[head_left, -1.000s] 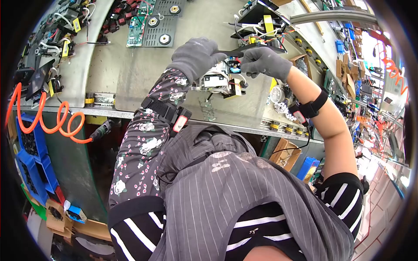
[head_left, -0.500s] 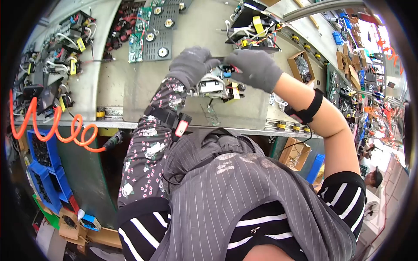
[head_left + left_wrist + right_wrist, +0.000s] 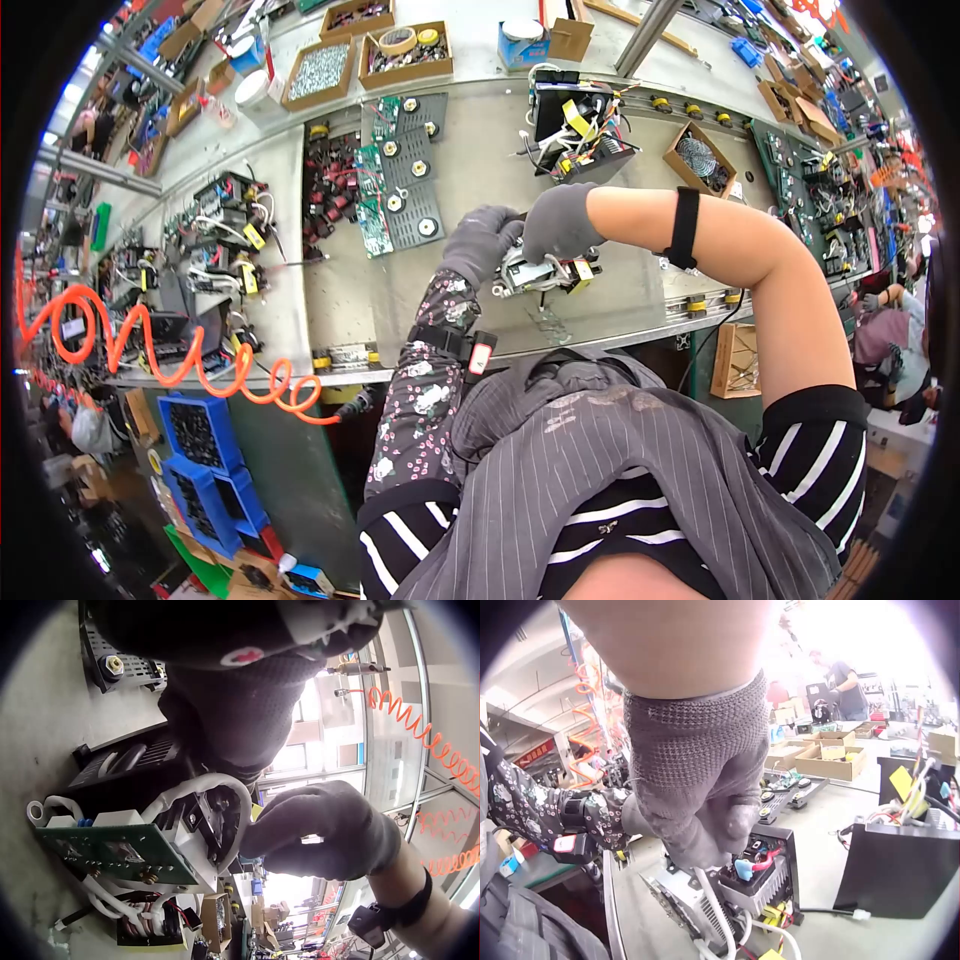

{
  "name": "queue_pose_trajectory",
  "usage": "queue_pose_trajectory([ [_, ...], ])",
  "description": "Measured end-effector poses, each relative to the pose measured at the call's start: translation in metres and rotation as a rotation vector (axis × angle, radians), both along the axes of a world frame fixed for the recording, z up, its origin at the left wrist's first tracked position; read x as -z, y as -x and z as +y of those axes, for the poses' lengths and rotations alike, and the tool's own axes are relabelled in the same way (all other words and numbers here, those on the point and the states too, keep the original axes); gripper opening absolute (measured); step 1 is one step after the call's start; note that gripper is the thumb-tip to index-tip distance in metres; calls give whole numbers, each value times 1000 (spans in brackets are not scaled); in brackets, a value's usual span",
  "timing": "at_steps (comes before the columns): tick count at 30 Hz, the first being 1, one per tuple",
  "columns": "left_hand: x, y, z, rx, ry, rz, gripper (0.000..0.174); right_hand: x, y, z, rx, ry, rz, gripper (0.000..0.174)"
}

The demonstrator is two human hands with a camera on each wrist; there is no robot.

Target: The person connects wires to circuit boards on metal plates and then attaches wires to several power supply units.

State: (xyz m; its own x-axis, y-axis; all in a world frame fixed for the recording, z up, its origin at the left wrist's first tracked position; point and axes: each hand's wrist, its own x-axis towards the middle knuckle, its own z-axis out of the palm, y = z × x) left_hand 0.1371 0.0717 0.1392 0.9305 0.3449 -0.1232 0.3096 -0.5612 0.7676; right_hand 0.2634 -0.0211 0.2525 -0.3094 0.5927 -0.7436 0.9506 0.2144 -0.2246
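In the head view both hands wear grey gloves and meet over an electronic unit (image 3: 525, 272) on the bench. My left hand (image 3: 480, 243) grips the edge of the unit's black panel, its fingertips partly hidden. My right hand (image 3: 562, 222) comes down from the other side with curled fingers; its fingertips are hidden, and I cannot tell what they hold. The right wrist view shows them close above a white cable (image 3: 715, 906), beside a finned heatsink (image 3: 759, 891) and a blue-sleeved terminal (image 3: 744, 870). A green circuit board (image 3: 112, 855) faces the left wrist camera.
Black perforated plates (image 3: 407, 170) with brass nuts lie beyond the left hand. Another wired unit (image 3: 585, 125) stands at the back. Right of it is an open cardboard box (image 3: 700, 158). An orange coiled hose (image 3: 190, 365) hangs along the bench's left front edge.
The head view has swung, showing more of the far bench. The right hand has moved in against the left, its wrist now turned across the unit. The left hand keeps its place at the panel.
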Motion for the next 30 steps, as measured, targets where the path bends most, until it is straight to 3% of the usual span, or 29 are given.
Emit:
queue_pose_trajectory([
  [3,-3,1,-5,5,-31,-11,33,7,9,-4,11,-59,-74,21],
  [4,-4,1,-6,-10,-28,-3,32,16,7,-6,-77,-141,-76,15],
  [9,3,-1,-7,-2,-33,5,33,35,-12,-23,-56,-359,-105,16],
  [11,3,-2,-8,12,-47,26,33,34,-12,-32,165,-425,-184,16],
  [17,10,-3,-8,35,-123,-43,31,53,4,-52,504,-529,-170,28],
  [19,13,-4,-7,55,-108,-74,31,78,11,-53,1084,-659,182,36],
  [21,15,-5,-7,51,-112,-48,32,105,17,-46,1841,-362,872,33],
  [23,12,-5,-7,57,-102,-62,33,86,30,-35,2439,-62,1266,25],
  [24,13,-5,-7,36,-85,-53,33,94,27,-38,2463,54,1541,21],
  [25,10,-4,-9,14,-65,-41,32,103,22,-43,2472,63,1533,21],
  [27,4,-4,-10,20,-41,-33,32,114,10,-51,2203,271,1730,23],
  [28,7,-4,-9,36,-49,-47,31,88,9,-52,2153,96,1248,26],
  [29,9,-3,-8,54,-58,-59,31,75,-3,-58,1958,27,1034,26],
  [30,12,-3,-7,58,-61,-67,31,61,-10,-64,1659,-314,644,22],
])
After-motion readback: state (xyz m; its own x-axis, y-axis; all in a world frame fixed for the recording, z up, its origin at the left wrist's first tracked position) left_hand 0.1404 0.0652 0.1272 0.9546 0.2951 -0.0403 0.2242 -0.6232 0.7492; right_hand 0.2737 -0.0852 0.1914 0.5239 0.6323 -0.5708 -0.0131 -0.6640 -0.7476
